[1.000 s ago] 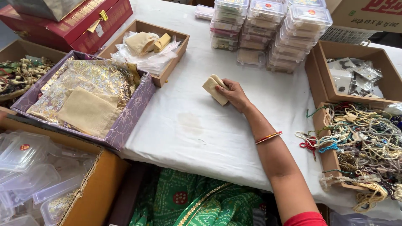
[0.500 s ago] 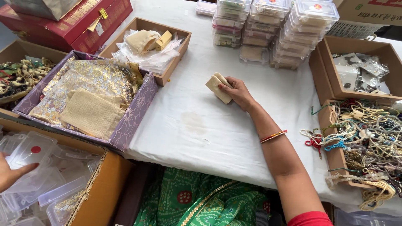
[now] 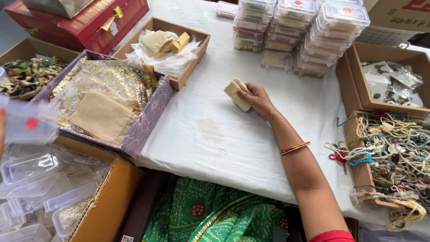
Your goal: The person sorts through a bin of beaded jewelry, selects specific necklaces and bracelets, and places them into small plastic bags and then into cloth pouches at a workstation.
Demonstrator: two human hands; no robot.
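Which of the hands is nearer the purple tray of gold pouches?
Left. The left hand shows only at the frame's left edge, lifting a clear plastic box just beside the purple tray. The right hand rests on the white tablecloth, holding a beige pouch.

Right arm stretches long across the table, elbow near straight, right hand (image 3: 257, 99) resting palm-down with fingers curled closed around a small pouch, while the left hand (image 3: 2, 130) barely peeks in, its grip unreadable.

table (image 3: 251, 148): white cloth | cardboard trays (image 3: 354, 85) | stacked plastic boxes (image 3: 300, 31)
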